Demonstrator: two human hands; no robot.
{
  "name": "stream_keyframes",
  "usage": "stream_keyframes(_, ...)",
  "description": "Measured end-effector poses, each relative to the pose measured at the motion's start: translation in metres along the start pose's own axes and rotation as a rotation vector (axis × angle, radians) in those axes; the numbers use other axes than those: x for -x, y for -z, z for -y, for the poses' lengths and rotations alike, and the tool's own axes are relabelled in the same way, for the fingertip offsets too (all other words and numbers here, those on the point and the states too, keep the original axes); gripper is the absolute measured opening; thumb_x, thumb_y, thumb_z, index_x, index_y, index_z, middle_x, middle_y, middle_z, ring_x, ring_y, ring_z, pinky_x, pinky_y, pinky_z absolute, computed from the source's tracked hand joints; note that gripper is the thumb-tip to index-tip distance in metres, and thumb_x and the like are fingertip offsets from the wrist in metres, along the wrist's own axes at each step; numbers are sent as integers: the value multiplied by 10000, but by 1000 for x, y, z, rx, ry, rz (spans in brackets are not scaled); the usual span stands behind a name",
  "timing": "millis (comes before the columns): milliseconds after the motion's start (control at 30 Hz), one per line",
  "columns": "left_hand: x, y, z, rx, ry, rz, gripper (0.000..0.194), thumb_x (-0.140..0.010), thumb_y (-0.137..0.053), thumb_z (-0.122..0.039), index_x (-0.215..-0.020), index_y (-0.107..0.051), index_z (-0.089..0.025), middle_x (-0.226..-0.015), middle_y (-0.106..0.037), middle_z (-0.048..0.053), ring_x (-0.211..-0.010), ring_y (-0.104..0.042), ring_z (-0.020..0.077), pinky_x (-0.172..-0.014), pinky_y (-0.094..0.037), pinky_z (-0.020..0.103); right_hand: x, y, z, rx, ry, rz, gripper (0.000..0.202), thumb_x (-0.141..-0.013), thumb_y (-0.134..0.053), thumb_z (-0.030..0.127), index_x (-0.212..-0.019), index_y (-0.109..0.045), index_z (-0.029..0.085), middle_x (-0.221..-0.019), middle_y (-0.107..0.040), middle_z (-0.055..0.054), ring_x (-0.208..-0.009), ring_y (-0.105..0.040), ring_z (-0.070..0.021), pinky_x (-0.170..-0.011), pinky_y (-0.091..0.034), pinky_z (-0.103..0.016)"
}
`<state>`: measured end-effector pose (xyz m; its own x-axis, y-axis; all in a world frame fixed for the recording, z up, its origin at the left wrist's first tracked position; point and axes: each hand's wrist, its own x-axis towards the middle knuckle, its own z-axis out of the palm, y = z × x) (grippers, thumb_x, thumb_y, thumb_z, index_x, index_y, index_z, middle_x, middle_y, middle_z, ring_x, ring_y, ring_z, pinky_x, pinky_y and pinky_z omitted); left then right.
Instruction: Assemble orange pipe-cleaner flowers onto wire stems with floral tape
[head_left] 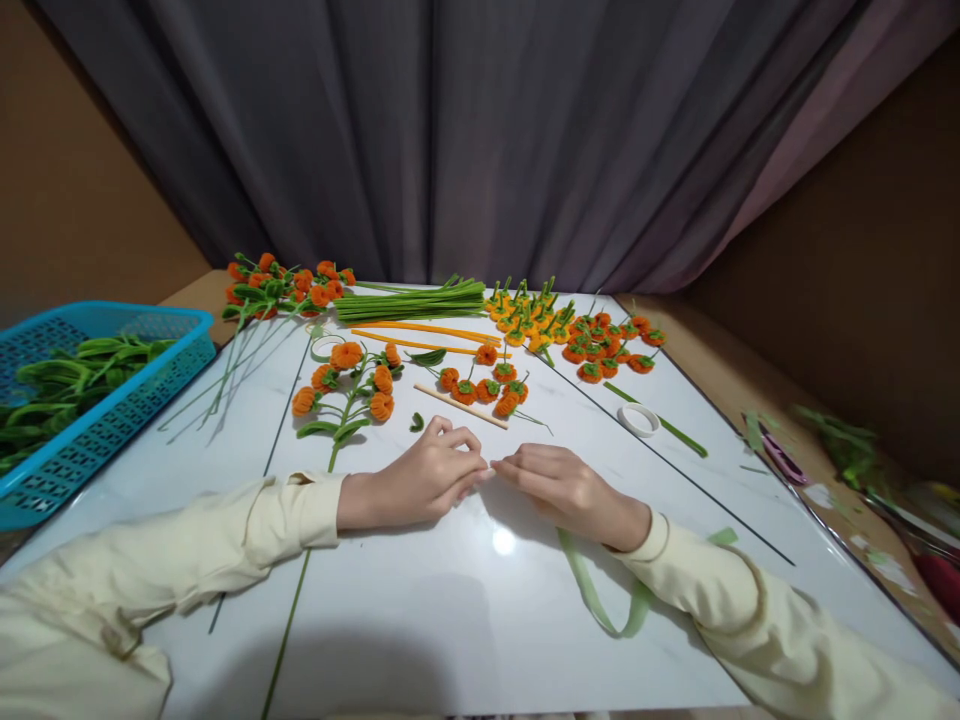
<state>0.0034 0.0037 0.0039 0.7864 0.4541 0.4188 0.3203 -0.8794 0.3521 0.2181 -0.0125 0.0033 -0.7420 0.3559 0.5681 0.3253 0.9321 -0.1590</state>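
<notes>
My left hand and my right hand meet fingertip to fingertip above the white table, both pinched closed. A tiny pale bit shows between the fingertips, too small to name. From beneath my right hand runs a strip of pale green tape, which loops on the table and passes under the right forearm. What the left fingers hold is hidden. Just beyond my left hand lies a flower stem with orange pompom-like blooms and green leaves, its long stalk passing under the left sleeve. A small dark green curled piece lies nearby.
A wooden stick lies ahead, before loose orange flower heads. Farther back are green stems, yellow flower heads and more orange ones. A blue basket of leaves stands left. A tape roll and pink-handled scissors lie right.
</notes>
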Motion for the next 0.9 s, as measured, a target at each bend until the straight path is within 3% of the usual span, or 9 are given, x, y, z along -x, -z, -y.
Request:
stream_keyframes(167,-3,-1,2,224,99,176,335,-959,-377,-173,-651,-505,-152,-702,-579,0,-780,-519,125,-817,-314,274,-1,1,0,52,71,23,216,-941,-338,59,-993,-548,72,-650,-551,-69,-622,-468,-169,-578,-429,-287)
stream_keyframes(300,0,-4,1,41,88,39,184,-921,-490,-294,-834,-542,-140,-820,-607,36,-775,-506,154,-774,-337,293,2,-3,-3,-18,-27,43,202,-924,-366,52,-965,-556,108,-665,-543,-52,-601,-460,-152,-545,-408,-258)
stream_keyframes(400,1,-6,2,-143,-37,-29,191,-954,-408,-229,-846,-526,-124,-787,-605,49,-729,-506,156,-743,-342,311,5,-6,-3,-52,-94,50,201,-928,-367,69,-1009,-542,123,-717,-571,-59,-638,-501,-153,-569,-425,-253)
stream_keyframes(533,3,-7,3,-294,-167,-51,223,-950,-357,-141,-783,-503,-118,-723,-591,61,-732,-518,171,-698,-355,315,6,-8,-3,-52,-164,36,212,-936,-350,98,-1059,-520,132,-728,-565,-50,-622,-516,-150,-548,-426,-246)
stream_keyframes(667,3,-7,3,-294,-203,-24,191,-923,-359,-88,-787,-488,-125,-734,-598,68,-744,-519,176,-696,-363,316,5,-6,-2,-34,-122,21,220,-915,-349,49,-1040,-516,119,-720,-561,-52,-629,-516,-153,-552,-429,-250)
stream_keyframes(800,0,-2,-2,-145,-76,29,194,-929,-339,-120,-776,-454,-150,-738,-605,65,-690,-496,166,-710,-363,324,1,0,0,118,28,6,231,-906,-330,7,-1053,-499,63,-714,-580,-87,-641,-513,-179,-566,-443,-287)
stream_keyframes(900,-4,6,-5,200,122,164,255,-963,-301,-180,-722,-384,-184,-572,-575,-6,-624,-494,143,-739,-374,305,-2,6,1,217,158,34,224,-918,-333,19,-1090,-476,16,-724,-595,-111,-649,-511,-198,-588,-456,-320)
